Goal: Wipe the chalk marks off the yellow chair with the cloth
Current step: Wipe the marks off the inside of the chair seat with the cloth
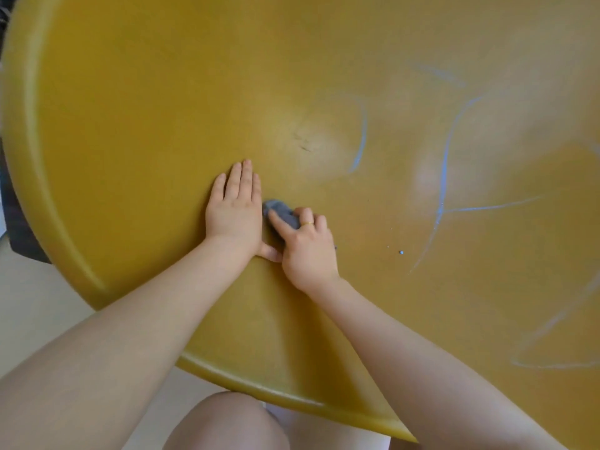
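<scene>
The yellow chair fills most of the view, its smooth seat surface curving up at the rim. My left hand lies flat on the seat with straight fingers. Right beside it, my right hand, with a gold ring on one finger, grips a small bunched grey cloth and presses it onto the seat. Pale blue chalk marks run over the right half of the seat, with a shorter curved chalk line nearer the middle. Chalk crumbs lie to the right of my right hand.
The chair's raised rim curves down the left and along the front edge. Pale floor shows below and to the left. A dark object sits behind the left rim. My knee is under the front edge.
</scene>
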Demonstrator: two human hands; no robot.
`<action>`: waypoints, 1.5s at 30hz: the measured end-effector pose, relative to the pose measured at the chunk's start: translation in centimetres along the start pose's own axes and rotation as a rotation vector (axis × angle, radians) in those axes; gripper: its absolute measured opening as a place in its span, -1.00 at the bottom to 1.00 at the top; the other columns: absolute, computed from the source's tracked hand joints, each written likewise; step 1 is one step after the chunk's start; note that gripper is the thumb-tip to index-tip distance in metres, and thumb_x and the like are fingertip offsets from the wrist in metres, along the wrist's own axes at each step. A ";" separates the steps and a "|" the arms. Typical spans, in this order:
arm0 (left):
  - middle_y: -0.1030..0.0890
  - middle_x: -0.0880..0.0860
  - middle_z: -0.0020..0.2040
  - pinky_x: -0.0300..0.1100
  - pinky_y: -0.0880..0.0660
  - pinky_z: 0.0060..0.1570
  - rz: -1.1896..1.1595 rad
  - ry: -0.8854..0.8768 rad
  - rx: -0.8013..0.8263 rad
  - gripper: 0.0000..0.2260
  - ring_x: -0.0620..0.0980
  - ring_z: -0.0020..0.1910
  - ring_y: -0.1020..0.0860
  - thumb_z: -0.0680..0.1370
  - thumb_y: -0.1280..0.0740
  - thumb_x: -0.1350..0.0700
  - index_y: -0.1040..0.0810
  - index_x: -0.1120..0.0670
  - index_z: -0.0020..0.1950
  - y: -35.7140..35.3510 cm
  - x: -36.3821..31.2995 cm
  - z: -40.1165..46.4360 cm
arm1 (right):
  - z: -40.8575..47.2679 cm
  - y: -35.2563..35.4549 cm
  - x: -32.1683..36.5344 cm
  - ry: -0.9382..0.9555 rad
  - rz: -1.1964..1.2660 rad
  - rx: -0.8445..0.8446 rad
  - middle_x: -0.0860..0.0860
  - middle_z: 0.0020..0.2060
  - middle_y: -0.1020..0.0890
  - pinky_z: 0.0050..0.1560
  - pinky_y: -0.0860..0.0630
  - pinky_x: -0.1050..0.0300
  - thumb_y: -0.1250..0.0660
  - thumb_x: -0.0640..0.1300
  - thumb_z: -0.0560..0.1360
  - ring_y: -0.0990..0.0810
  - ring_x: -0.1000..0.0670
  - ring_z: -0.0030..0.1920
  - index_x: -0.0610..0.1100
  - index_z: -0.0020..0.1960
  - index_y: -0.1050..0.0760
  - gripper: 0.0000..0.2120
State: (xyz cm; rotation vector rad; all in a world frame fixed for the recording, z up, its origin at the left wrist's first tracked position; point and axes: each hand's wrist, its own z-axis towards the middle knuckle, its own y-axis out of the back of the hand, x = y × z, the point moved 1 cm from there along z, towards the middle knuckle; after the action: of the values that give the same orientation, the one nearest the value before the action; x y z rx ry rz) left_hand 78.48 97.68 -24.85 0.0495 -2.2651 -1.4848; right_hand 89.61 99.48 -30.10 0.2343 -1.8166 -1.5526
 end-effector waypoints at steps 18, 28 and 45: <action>0.25 0.15 0.54 -0.02 0.21 0.48 0.014 -0.014 -0.003 0.25 0.10 0.53 0.22 0.18 -0.27 -0.52 0.24 0.21 0.52 0.1 0.2 -0.2 | 6.4 3.6 -7.1 -0.472 -0.077 -0.005 -0.14 0.37 -0.20 0.22 -0.25 -0.01 -0.03 -0.33 0.47 -0.21 -0.21 0.26 0.17 0.44 -0.14 -0.35; 0.44 0.16 0.47 -0.05 0.07 0.48 0.078 -0.053 0.036 0.16 0.12 0.53 0.22 0.29 -0.41 -0.32 0.23 0.24 0.51 1.9 2.6 -1.1 | 0.0 0.3 3.2 0.172 0.174 0.061 -0.13 0.26 -0.35 0.10 -0.33 -0.04 -0.13 -0.16 0.51 -0.28 -0.16 0.11 0.10 0.29 -0.43 -0.62; 0.24 0.14 0.54 0.00 0.24 0.47 0.162 -0.023 0.005 0.11 0.11 0.53 0.23 0.31 -0.25 -0.44 0.20 0.20 0.53 1.7 6.1 -3.6 | 6.4 1.5 -1.0 -0.307 0.025 -0.046 -0.10 0.33 -0.24 0.16 -0.25 0.01 -0.05 -0.33 0.48 -0.24 -0.20 0.20 0.20 0.42 -0.17 -0.37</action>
State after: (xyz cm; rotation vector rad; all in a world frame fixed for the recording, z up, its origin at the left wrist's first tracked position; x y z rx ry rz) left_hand 74.59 93.73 -20.08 -0.1472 -2.2329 -1.4018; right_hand 86.85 105.42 -29.19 -0.0525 -2.0038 -1.6822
